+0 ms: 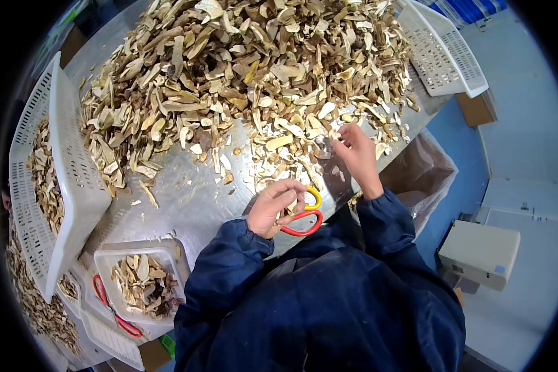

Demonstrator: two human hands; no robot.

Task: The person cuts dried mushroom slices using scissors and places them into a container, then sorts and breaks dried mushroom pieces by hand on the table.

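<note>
A pair of scissors [317, 218] with one yellow and one red handle loop juts out to the right of my left hand [275, 207]. The fingers of that hand are curled round the scissors' blade end, which is hidden, and a pale bit shows among them. Higher up and to the right, my right hand [357, 155] pinches a small pale mushroom slice [335, 134] between thumb and fingertips. Loose dried mushroom slices [279, 142] lie on the metal table [189, 186] around both hands, below a large heap of mushroom slices [229, 74].
On the left a tilted white perforated basket [84, 180] holds more slices. A white tub [181, 263] of slices and red-handled scissors [105, 297] sit at lower left. Another white basket [446, 53] stands at upper right. A lined bin [425, 167] is beside the table's right edge.
</note>
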